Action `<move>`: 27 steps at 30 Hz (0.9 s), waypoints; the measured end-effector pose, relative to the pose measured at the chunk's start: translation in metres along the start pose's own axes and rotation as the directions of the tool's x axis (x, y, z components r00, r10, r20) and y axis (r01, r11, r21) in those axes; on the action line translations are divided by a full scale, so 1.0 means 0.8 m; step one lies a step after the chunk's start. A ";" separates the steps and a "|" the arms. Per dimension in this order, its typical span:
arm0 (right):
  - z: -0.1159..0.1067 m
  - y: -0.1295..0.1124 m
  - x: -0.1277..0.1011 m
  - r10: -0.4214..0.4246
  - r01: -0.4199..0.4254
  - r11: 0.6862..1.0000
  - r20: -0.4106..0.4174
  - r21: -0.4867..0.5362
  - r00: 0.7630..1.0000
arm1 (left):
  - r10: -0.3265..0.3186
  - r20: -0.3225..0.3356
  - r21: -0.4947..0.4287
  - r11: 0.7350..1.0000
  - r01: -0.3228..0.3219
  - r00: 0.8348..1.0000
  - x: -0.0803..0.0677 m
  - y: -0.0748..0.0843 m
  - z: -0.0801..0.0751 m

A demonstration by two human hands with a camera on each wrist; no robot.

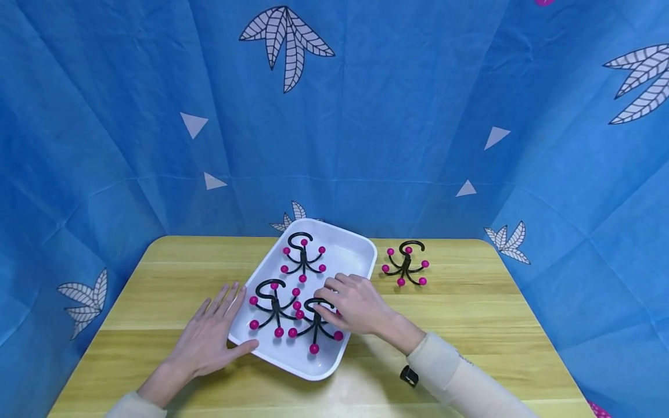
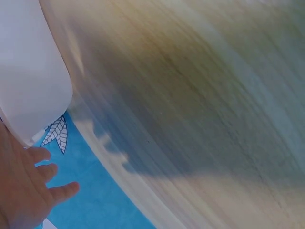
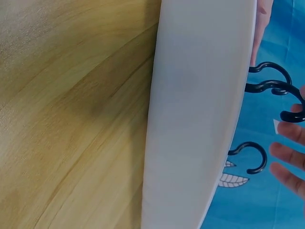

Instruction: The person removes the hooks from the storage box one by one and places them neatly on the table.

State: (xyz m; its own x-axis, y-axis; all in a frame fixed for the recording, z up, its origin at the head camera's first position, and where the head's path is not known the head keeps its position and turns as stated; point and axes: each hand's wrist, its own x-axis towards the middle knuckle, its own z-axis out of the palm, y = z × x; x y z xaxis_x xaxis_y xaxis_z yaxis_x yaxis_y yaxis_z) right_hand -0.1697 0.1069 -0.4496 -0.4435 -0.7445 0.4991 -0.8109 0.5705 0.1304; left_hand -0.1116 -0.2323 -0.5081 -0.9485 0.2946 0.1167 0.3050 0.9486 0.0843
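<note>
White tray (image 1: 360,247) sits mid-surface (image 1: 470,313), holding three black hooks with pink ball tips. Right hand (image 1: 355,303) rests over the near-right hook (image 1: 315,325); fingers curled at its top loop, apparently pinching it, though contact is partly hidden. Left hand (image 1: 211,334) lies flat, fingers straight, thumb touching the tray's near-left edge. A fourth hook (image 1: 405,264) stands on the surface just right of the tray.
</note>
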 end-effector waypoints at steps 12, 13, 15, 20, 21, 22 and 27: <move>0.000 0.001 0.001 -0.006 0.006 1.000 0.006 0.029 1.000 | 0.001 0.004 -0.001 1.000 -0.001 1.000 0.001 0.001 0.000; 0.000 0.001 0.001 -0.005 0.005 0.999 0.005 0.037 1.000 | 0.001 0.005 -0.001 1.000 -0.001 1.000 0.001 0.000 0.000; -0.001 0.000 0.001 -0.005 0.004 0.999 0.006 0.044 1.000 | -0.001 0.007 -0.001 1.000 0.001 1.000 0.001 0.000 0.000; -0.004 -0.001 0.001 -0.006 0.005 0.999 0.009 0.040 1.000 | -0.006 0.009 -0.002 1.000 0.006 1.000 0.001 0.001 0.000; -0.005 -0.001 0.001 -0.005 0.005 0.999 0.010 0.037 1.000 | -0.007 0.010 -0.002 1.000 0.007 1.000 0.001 0.001 0.000; -0.006 -0.001 0.001 -0.007 0.006 0.999 0.010 0.033 1.000 | -0.007 0.011 -0.003 1.000 0.007 1.000 0.001 0.001 -0.001; -0.009 0.000 0.000 -0.009 0.009 1.000 0.011 0.021 1.000 | -0.005 0.012 -0.002 1.000 0.005 1.000 0.001 0.002 0.000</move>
State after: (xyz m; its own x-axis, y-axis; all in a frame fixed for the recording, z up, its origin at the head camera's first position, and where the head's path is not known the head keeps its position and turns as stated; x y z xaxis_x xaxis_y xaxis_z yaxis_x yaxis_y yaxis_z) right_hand -0.1671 0.1096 -0.4431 -0.4398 -0.7535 0.4886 -0.8228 0.5561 0.1170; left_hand -0.1120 -0.2309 -0.5078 -0.9510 0.2910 0.1047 0.3003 0.9499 0.0867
